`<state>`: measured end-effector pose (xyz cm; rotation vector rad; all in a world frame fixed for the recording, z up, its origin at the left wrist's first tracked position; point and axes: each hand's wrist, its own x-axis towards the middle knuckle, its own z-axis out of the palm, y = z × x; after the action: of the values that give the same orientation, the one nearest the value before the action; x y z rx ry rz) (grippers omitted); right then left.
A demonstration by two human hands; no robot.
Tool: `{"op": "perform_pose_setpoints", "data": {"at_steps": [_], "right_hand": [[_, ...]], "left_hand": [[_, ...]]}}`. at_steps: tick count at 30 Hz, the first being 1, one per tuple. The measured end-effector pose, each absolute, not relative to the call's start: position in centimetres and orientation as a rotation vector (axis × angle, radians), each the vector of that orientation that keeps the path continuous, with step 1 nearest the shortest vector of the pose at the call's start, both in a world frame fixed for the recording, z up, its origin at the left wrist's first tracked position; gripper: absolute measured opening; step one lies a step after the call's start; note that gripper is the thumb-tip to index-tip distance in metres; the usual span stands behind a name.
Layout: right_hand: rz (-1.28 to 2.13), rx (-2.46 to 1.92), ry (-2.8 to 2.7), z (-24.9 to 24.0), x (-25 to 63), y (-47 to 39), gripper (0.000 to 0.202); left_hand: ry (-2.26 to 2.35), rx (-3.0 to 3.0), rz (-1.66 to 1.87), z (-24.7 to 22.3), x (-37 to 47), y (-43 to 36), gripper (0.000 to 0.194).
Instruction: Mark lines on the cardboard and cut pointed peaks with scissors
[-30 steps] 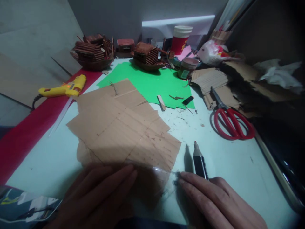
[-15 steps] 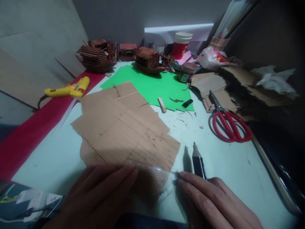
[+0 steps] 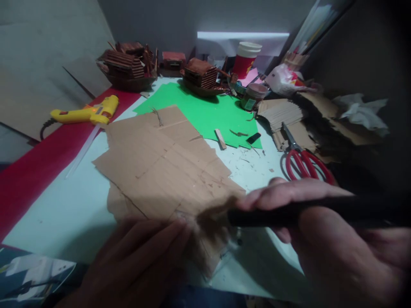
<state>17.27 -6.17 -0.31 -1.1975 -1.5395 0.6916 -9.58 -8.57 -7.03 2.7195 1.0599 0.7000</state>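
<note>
My right hand [image 3: 334, 231] is closed around a black marker [image 3: 276, 215], held nearly level with its tip end toward the left, over the right edge of the brown cardboard sheets [image 3: 167, 171]. My left hand [image 3: 144, 252] lies low on the near edge of the cardboard, fingers together, pressing a clear plastic strip [image 3: 186, 215] against it. Much of that strip is hidden by my left fingers and shadow. Dark shadow and blur cover the marker's tip.
Red-handled scissors [image 3: 305, 164] lie behind my right hand. A yellow glue gun [image 3: 86, 112] is at the left on red paper. Brown model boats [image 3: 201, 77], a jar [image 3: 253, 96] and a red cup [image 3: 245, 60] stand at the back, beyond green paper [image 3: 205, 113].
My right hand has left the plastic strip's right end, picked up the marker from the table, and raised it over the cardboard. My left hand stays nearly in place.
</note>
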Motion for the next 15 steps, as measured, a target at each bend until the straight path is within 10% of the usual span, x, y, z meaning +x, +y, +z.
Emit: {"op": "perform_pose_setpoints", "data": {"at_steps": [15], "right_hand": [[0.889,-1.295,-1.589,0.6,14.1,-3.9,0.007]], "left_hand": [[1.082,2.740,0.797,-6.5,-8.1,-8.8,0.028]]}}
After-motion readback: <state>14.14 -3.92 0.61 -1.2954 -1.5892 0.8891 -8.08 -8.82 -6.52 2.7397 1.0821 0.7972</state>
